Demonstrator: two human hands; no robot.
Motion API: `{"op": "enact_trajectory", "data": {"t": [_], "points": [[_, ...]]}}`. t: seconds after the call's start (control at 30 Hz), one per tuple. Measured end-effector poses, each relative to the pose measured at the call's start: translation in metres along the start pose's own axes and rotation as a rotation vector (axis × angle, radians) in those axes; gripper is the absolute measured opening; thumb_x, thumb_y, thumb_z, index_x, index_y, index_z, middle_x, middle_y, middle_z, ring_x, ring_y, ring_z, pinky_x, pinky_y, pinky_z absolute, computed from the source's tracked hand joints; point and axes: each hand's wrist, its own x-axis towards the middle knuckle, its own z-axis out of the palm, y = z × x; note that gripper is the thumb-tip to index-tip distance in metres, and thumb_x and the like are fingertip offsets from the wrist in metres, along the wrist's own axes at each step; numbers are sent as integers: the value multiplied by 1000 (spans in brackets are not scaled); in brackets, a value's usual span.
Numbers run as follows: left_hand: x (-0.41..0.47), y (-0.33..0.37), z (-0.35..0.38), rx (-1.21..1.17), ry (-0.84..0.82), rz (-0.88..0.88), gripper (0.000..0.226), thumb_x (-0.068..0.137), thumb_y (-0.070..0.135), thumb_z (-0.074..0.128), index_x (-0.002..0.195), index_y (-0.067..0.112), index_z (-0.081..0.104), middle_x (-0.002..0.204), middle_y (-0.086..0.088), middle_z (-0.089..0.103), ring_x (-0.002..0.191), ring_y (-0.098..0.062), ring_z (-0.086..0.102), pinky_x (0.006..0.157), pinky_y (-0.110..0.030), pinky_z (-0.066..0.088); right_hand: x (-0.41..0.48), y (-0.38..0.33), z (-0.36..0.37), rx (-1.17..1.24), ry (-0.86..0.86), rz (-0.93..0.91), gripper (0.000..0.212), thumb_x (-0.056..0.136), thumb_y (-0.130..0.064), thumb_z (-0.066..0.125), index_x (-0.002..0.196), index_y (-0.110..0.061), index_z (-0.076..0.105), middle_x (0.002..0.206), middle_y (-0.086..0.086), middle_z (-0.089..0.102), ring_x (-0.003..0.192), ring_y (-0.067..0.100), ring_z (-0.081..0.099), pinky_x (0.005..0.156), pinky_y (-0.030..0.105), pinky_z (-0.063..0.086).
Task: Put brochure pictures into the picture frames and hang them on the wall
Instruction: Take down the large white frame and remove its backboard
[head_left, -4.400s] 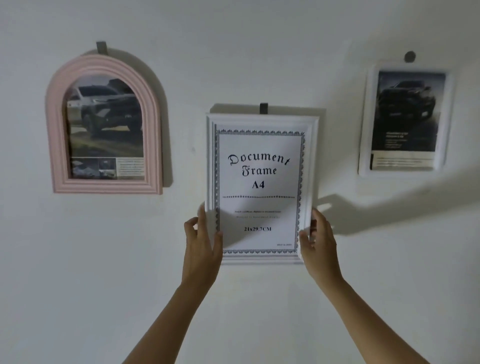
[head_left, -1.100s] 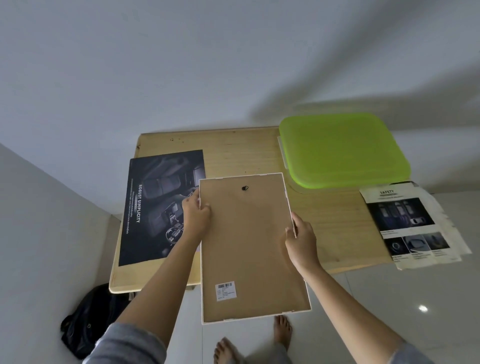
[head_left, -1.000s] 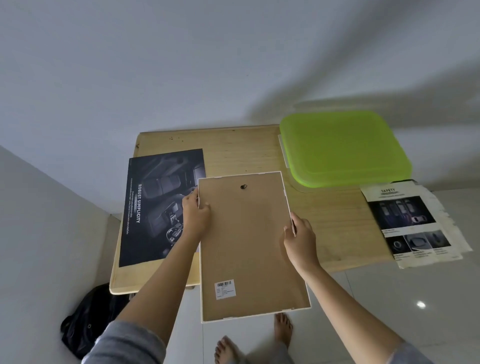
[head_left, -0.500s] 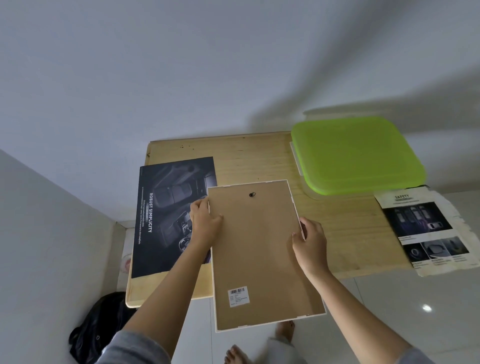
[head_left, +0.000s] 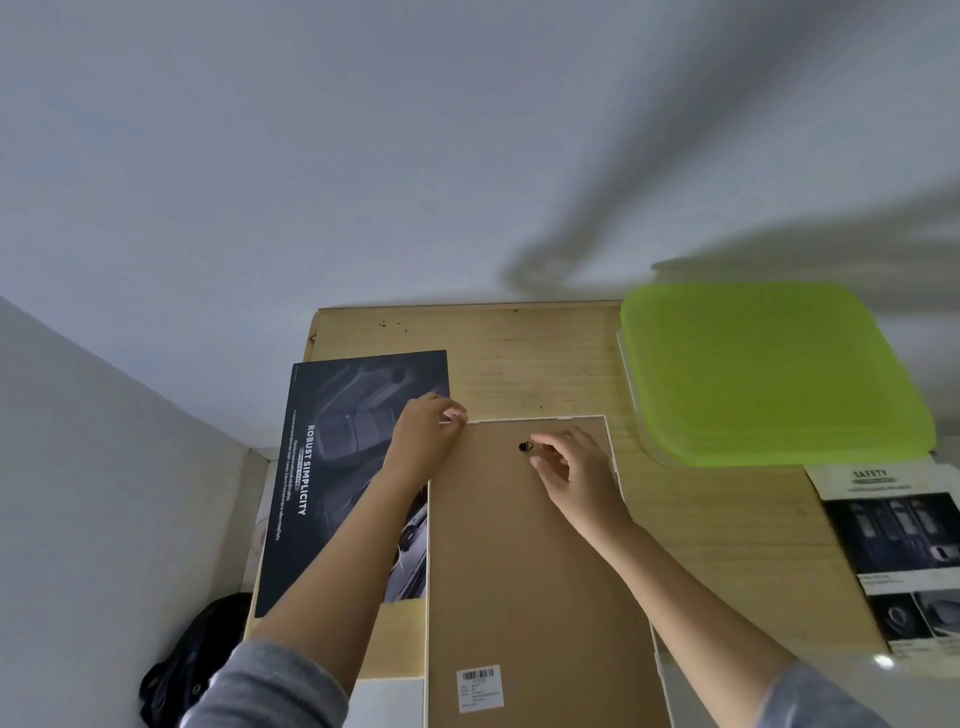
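A white picture frame (head_left: 530, 571) lies face down on the wooden table (head_left: 545, 353), its brown backing board up and its near end past the table's front edge. My left hand (head_left: 423, 441) pinches the frame's far left corner with curled fingers. My right hand (head_left: 571, 473) rests on the backing, fingertips at the small black hanger (head_left: 523, 447). A dark brochure picture (head_left: 337, 467) reading "Robust Simplicity" lies left of the frame, partly under my left arm. Another brochure page (head_left: 893, 540) headed "Safety" lies at the table's right end.
A lime green plastic lid (head_left: 769, 374) covers a container at the table's far right. White walls run behind and to the left of the table. A black bag (head_left: 192, 665) sits on the floor at the lower left. The backing carries a barcode sticker (head_left: 480, 686).
The frame came off the wall, was turned face down and set on the table. My left hand slid to its far left corner and my right hand moved from the right edge to the hanger.
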Motion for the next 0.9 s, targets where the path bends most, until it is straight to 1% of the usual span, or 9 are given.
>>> {"op": "enact_trajectory", "data": {"t": [0.1, 0.23, 0.37, 0.5, 0.53, 0.6, 0.73, 0.83, 0.9], "points": [[9, 1, -1, 21, -80, -6, 16, 88, 18, 60, 91, 10, 73, 95, -7, 67, 89, -18, 60, 87, -30, 45, 7, -1, 8, 42, 12, 44, 18, 80, -13, 69, 98, -10, 67, 89, 1, 60, 83, 16, 55, 75, 19, 44], [12, -2, -3, -61, -115, -58, 12, 84, 20, 66, 88, 11, 73, 91, -2, 63, 82, -10, 56, 75, -18, 41, 7, -3, 17, 74, 111, 140, 10, 78, -12, 70, 86, -10, 64, 84, 2, 57, 74, 15, 55, 70, 20, 44], [15, -7, -10, -49, -146, -35, 12, 85, 20, 65, 90, 11, 72, 87, 2, 61, 77, -5, 52, 66, -9, 37, 8, -5, 23, 84, 142, 155, 5, 80, -9, 67, 80, -10, 63, 79, 1, 56, 71, 14, 55, 67, 22, 46], [16, -12, -16, -40, -122, -36, 12, 85, 20, 64, 91, 12, 71, 86, 2, 61, 77, -7, 52, 66, -9, 36, 10, -6, 24, 103, 181, 159, 9, 80, -3, 64, 76, -11, 62, 76, 1, 57, 66, 9, 51, 64, 9, 38], [15, -13, -16, -44, -120, -38, 12, 85, 21, 64, 91, 12, 71, 86, 2, 61, 78, -7, 53, 66, -9, 37, 9, -6, 24, 103, 193, 152, 10, 80, -2, 64, 76, -11, 62, 76, 1, 57, 66, 9, 51, 63, 8, 38], [14, -15, -17, -51, -124, -48, 12, 85, 21, 64, 91, 12, 70, 85, 3, 61, 77, -6, 53, 65, -9, 37, 7, -5, 25, 104, 218, 134, 11, 80, -1, 64, 76, -11, 62, 75, 0, 56, 65, 11, 51, 63, 11, 39], [13, -18, -22, -71, -115, -64, 12, 86, 19, 64, 91, 11, 70, 85, 1, 62, 75, -5, 54, 65, -9, 39, 4, -3, 27, 97, 251, 103, 10, 81, 0, 63, 77, -10, 63, 75, -2, 56, 64, 15, 51, 63, 23, 44], [12, -22, -25, -91, -129, -88, 13, 85, 20, 64, 93, 11, 70, 88, 1, 63, 78, -7, 55, 68, -13, 42, 3, -1, 28, 86, 267, 86, 11, 81, 0, 63, 77, -10, 63, 74, -4, 56, 64, 15, 51, 63, 24, 43], [11, -24, -28, -114, -127, -103, 10, 85, 20, 65, 91, 14, 70, 88, 1, 63, 77, -6, 57, 63, -10, 43, 2, 0, 29, 89, 277, 78, 12, 81, 1, 63, 77, -10, 63, 74, -2, 56, 64, 15, 51, 63, 23, 43]]}}
